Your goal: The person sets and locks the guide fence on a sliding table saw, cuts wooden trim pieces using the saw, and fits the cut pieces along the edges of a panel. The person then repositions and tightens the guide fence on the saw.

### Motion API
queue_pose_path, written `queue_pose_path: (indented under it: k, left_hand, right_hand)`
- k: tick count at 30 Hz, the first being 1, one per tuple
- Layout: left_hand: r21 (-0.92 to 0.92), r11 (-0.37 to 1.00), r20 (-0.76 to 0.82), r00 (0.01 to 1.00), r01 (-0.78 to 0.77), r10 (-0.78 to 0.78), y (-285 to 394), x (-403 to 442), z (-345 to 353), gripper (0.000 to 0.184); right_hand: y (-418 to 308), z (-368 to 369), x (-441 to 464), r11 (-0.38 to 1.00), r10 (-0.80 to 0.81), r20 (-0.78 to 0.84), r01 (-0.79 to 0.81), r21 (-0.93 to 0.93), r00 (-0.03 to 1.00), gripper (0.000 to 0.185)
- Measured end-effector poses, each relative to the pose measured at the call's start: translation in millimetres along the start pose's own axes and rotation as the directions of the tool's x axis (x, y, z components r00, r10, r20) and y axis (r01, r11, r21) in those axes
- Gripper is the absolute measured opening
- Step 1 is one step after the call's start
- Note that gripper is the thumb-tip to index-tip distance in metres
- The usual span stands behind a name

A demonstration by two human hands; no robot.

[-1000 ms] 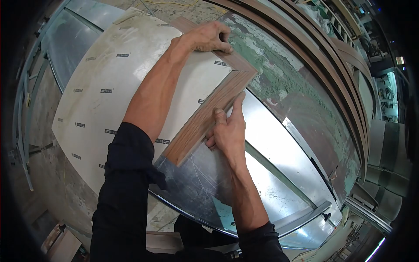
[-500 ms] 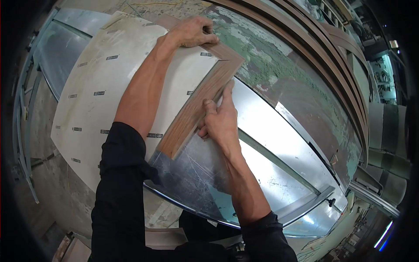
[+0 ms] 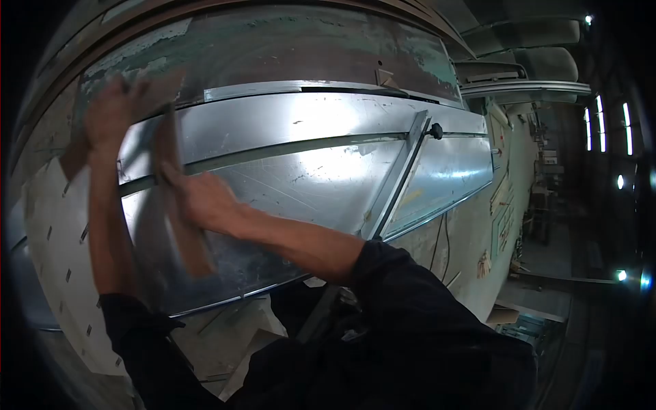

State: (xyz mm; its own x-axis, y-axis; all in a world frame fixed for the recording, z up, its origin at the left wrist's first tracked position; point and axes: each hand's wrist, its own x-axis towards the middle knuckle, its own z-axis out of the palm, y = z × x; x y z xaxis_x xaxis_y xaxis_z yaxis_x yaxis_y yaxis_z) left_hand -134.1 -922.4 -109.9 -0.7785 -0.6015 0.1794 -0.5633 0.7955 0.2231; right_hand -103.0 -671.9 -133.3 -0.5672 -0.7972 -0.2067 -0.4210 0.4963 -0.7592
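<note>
My left hand (image 3: pixel 109 115), blurred by motion, is closed around a short wooden board (image 3: pixel 160 94) at the upper left, over the edge of the white sheet. A second wooden board (image 3: pixel 186 242) stands below it, running down toward me over the shiny metal table. My right hand (image 3: pixel 208 203) grips this board around its middle, fingers hidden partly behind it. The two boards look slightly apart at their near ends, but the blur hides the exact gap.
The metal table (image 3: pixel 287 171) has a lengthwise slot, and a slanted metal fence (image 3: pixel 393 181) with a black knob (image 3: pixel 436 130) crosses it. A white labelled sheet (image 3: pixel 58 225) lies at left. Long curved brown strips (image 3: pixel 328 5) run behind; offcuts (image 3: pixel 502 198) lie at right.
My view has swung to the right, so hands and boards now appear further left. The boards, earlier meeting in an L-shaped corner on the white sheet, are now moving over the metal.
</note>
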Motion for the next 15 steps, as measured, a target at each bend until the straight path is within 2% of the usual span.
queue_pose_path:
  k: [1,2,3,4,5,6,7,8,9,11,13,14,15]
  left_hand:
    - [0.039,0.997,0.048,0.997,0.063,-0.065,17,-14,7,0.054]
    - [0.005,0.998,0.101,0.993,0.067,-0.067,30,-28,11,0.053]
    - [-0.028,0.997,0.156,0.985,0.077,-0.072,41,-41,17,0.053]
    - [-0.008,0.997,0.159,0.985,0.072,-0.07,49,-52,31,0.053]
    - [-0.082,0.989,0.129,0.985,0.123,-0.111,55,-61,52,0.054]
    - [-0.155,0.971,0.107,0.981,0.18,-0.165,61,-66,61,0.055]
    - [-0.151,0.967,0.074,0.977,0.207,-0.197,66,-68,64,0.054]
    - [-0.132,0.963,0.056,0.971,0.236,-0.23,69,-71,72,0.054]
    - [-0.086,0.976,0.059,0.979,0.201,-0.196,66,-73,75,0.052]
    - [-0.041,0.993,0.015,0.994,0.111,-0.11,59,-82,70,0.05]
    - [-0.101,0.995,-0.16,0.987,-0.026,0.009,51,-100,49,0.049]
    - [-0.066,0.998,-0.151,0.988,0.008,-0.018,56,-118,33,0.049]
    - [-0.137,0.99,-0.173,0.984,0.009,-0.033,64,-140,11,0.046]
  right_hand:
    - [5,-9,-11,0.998,0.057,0.039,-0.057,-0.019,0.998,0.07]
    - [9,-19,-24,0.999,0.054,0.033,-0.054,0.002,0.998,0.07]
    - [14,-27,-38,0.993,0.099,0.033,-0.096,-0.074,0.995,0.067]
    - [19,-32,-48,0.979,0.144,0.033,-0.137,-0.149,0.989,0.064]
    - [31,-31,-55,0.982,0.144,0.037,-0.139,-0.13,0.989,0.064]
    - [45,-32,-60,0.973,0.143,0.046,-0.132,-0.191,0.989,0.063]
    - [54,-31,-65,0.962,0.142,0.076,-0.119,-0.245,0.987,0.061]
    - [61,-33,-66,0.958,0.126,0.083,-0.1,-0.268,0.989,0.067]
    - [71,-37,-72,0.955,0.115,0.104,-0.081,-0.286,0.988,0.074]
    - [74,-52,-87,0.972,0.019,0.059,-0.004,-0.237,0.998,0.071]
    - [74,-78,-111,0.98,0.003,0.057,0.009,-0.2,0.998,0.068]
    - [74,-96,-127,0.993,0.007,0.065,0.001,-0.118,0.998,0.063]
    - [77,-115,-144,0.999,0.003,0.075,0.0,-0.036,0.997,0.059]
